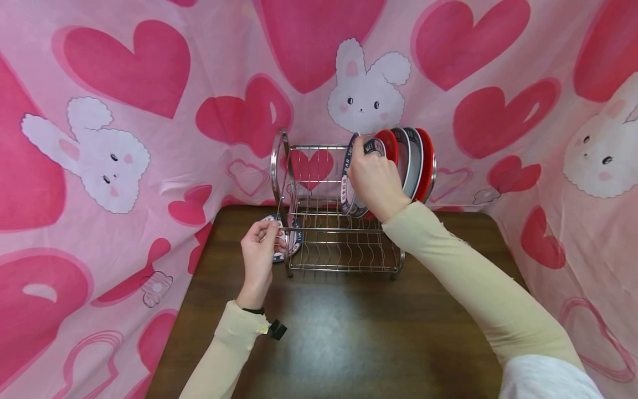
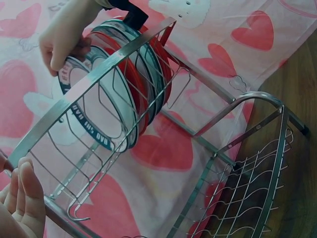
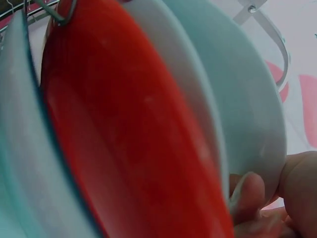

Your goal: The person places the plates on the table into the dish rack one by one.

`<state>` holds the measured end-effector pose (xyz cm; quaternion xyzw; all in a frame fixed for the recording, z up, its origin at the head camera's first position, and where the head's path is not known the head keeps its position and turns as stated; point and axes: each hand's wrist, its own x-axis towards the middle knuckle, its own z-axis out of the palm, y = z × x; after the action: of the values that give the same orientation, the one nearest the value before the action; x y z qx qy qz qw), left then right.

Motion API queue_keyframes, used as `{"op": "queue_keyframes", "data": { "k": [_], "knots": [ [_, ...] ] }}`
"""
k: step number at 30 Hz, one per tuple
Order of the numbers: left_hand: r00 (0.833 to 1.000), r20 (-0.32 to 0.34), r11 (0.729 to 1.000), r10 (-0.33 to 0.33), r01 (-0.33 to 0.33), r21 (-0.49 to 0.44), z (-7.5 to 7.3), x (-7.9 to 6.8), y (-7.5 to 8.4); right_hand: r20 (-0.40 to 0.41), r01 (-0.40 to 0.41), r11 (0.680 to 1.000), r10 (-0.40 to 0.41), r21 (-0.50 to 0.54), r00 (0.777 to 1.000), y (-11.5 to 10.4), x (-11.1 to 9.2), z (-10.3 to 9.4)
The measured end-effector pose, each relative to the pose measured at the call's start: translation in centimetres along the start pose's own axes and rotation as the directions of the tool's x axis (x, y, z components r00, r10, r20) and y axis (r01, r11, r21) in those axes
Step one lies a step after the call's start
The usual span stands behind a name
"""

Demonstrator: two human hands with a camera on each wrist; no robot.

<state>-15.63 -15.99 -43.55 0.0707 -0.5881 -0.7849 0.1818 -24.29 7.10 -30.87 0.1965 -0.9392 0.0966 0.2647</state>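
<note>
My right hand [image 1: 377, 183] grips the edge of a dark-rimmed plate [image 1: 348, 158] that stands upright in the top tier of a metal dish rack [image 1: 344, 230]. In the right wrist view its fingers [image 3: 250, 193] lie against a plate's pale underside [image 3: 247, 99]. To the right stand several more upright plates, among them a red plate [image 1: 425, 166]. My left hand [image 1: 259, 244] pinches the rack's front top rail near its left end. The left wrist view shows those fingers [image 2: 29, 188] at the metal bar.
Behind my left hand, another dark-rimmed plate [image 1: 296, 244] lies at the rack's left side, partly hidden. The rack stands toward the back of a dark wooden table [image 1: 329, 338]. Pink heart-patterned cloth [image 1: 224, 55] surrounds the table at the back and sides.
</note>
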Motion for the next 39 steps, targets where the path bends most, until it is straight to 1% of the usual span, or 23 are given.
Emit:
{"op": "queue_keyframes", "data": {
  "k": [5,9,14,19,26,32,36,39],
  "knots": [
    [1.000,0.001,1.000,-0.002,0.002,-0.004,0.0,0.1,-0.1,0.041,-0.013,1.000,0.013,0.011,0.999,-0.3,0.1,0.0],
    [1.000,0.001,1.000,-0.004,0.004,0.002,0.0,0.1,-0.2,0.054,-0.015,1.000,0.014,0.019,0.998,-0.5,0.1,0.2],
    [1.000,0.001,1.000,-0.008,0.008,0.010,0.0,0.2,-0.2,0.018,-0.014,1.000,0.014,-0.005,1.000,-0.6,-0.1,0.4],
    [1.000,0.004,1.000,-0.006,0.006,0.010,0.0,0.2,-0.3,-0.019,0.008,0.999,-0.008,-0.038,1.000,-0.5,-0.1,0.4],
    [1.000,0.009,1.000,-0.008,0.008,0.009,0.0,0.2,-0.2,-0.030,0.008,0.998,-0.010,-0.062,1.000,-0.1,0.1,-0.2],
    [1.000,0.012,1.000,0.002,-0.002,0.002,0.1,0.1,0.0,-0.004,-0.003,0.996,0.002,-0.086,1.000,0.2,0.2,-0.6],
    [1.000,0.014,1.000,-0.003,0.003,0.008,0.1,0.0,0.0,0.026,-0.025,0.993,0.028,-0.119,0.999,0.4,0.2,-0.8],
    [1.000,0.013,1.000,-0.010,0.010,0.007,0.2,-0.1,0.0,0.050,-0.038,0.993,0.044,-0.115,0.998,0.5,0.2,-1.2]
  ]
}}
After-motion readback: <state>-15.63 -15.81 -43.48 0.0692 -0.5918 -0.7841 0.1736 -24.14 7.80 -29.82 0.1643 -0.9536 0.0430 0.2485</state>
